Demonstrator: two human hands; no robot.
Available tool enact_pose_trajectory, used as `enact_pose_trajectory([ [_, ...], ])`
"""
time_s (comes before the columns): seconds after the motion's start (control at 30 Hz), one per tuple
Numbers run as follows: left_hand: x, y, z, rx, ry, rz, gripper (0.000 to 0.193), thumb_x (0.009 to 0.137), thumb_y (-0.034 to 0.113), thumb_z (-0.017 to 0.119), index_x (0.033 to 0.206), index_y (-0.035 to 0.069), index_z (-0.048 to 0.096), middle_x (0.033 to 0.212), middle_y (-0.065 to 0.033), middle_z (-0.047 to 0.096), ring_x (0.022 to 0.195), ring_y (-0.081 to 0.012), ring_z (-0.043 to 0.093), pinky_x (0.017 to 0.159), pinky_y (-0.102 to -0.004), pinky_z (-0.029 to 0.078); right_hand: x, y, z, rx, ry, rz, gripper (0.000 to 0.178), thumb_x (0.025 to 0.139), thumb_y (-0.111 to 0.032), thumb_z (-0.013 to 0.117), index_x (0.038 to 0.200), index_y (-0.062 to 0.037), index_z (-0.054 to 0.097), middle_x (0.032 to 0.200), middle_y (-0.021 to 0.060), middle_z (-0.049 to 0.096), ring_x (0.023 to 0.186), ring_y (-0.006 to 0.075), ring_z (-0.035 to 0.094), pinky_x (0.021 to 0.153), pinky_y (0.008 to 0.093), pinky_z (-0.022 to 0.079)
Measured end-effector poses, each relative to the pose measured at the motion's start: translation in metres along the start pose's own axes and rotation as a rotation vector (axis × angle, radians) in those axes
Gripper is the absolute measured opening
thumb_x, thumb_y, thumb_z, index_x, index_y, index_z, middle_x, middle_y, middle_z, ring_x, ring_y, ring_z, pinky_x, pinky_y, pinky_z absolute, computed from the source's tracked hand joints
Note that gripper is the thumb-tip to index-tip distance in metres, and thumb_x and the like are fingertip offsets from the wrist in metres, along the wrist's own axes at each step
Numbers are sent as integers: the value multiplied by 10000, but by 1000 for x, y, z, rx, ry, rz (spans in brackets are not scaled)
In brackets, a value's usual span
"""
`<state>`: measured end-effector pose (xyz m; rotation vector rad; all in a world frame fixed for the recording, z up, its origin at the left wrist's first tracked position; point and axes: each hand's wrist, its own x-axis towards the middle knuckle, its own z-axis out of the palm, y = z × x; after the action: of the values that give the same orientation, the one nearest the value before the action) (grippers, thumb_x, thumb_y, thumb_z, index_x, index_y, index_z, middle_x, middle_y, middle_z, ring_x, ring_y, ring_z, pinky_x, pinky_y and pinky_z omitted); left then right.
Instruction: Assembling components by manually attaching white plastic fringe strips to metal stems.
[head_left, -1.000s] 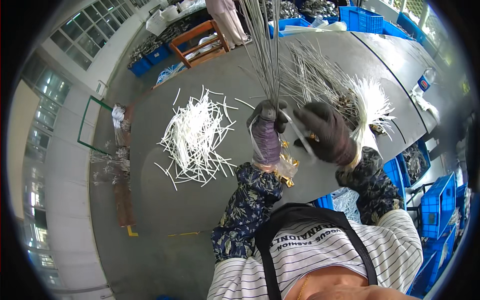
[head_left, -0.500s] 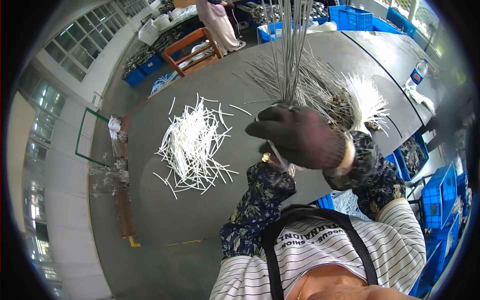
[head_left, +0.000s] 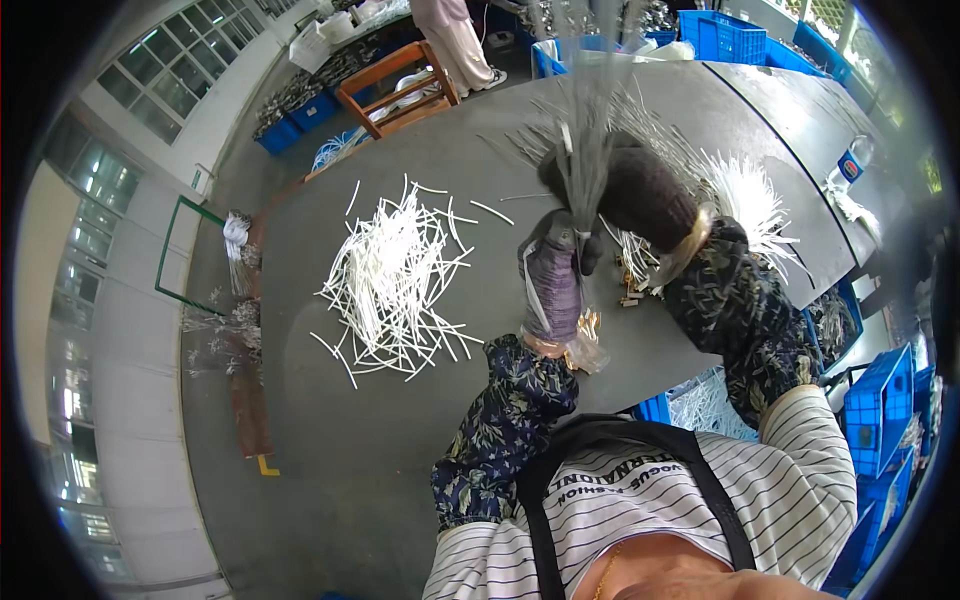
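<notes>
My left hand, in a dark glove with a purple-grey back, is closed round an upright bundle of thin grey wires. Brass-coloured ends stick out below that grip, beside the wrist. My right hand, also gloved, is curled just behind the wires, above and right of the left one. A short white piece shows by its fingertips; the wires partly cover those fingers, so what they grip is unclear. Left of both hands lies a loose heap of short white tubes on the grey table.
More grey wires with brass ends and a white-tipped bundle lie to the right. A water bottle stands beyond. Blue crates line the right side. A wooden chair and another person are at the far side.
My right hand has moved up and away from in front of the bundle to behind it, uncovering my left hand. The wire bundle stays upright, its top blurred. The view has shifted slightly.
</notes>
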<state>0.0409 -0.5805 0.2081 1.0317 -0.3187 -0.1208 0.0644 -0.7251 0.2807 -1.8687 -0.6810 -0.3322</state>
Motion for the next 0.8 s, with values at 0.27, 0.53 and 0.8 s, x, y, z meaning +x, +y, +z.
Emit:
enact_pose_trajectory([
  [0.27,42,-32,-46,-446,-101,-206,401,916,454,572,872,55,580,632,-60,579,518,-109,555,444,-249,437,-43,-14,21,-232,285,-447,151,860,-197,634,895,-51,621,778,65,610,733,129,605,676,294,500],
  [0.53,18,-13,-15,-47,283,115,195,925,218,597,945,25,613,898,-32,597,820,-142,590,722,-261,495,-31,-38,15,-757,43,-93,235,782,-66,653,1009,-35,599,1020,146,623,854,332,640,698,382,528],
  [0.8,20,52,-29,318,-218,449,405,799,288,749,1075,39,587,1010,-82,598,830,-150,570,713,-292,494,-23,-54,10,-667,-129,-144,192,801,-171,677,913,-36,600,823,134,626,726,302,646,636,393,514],
])
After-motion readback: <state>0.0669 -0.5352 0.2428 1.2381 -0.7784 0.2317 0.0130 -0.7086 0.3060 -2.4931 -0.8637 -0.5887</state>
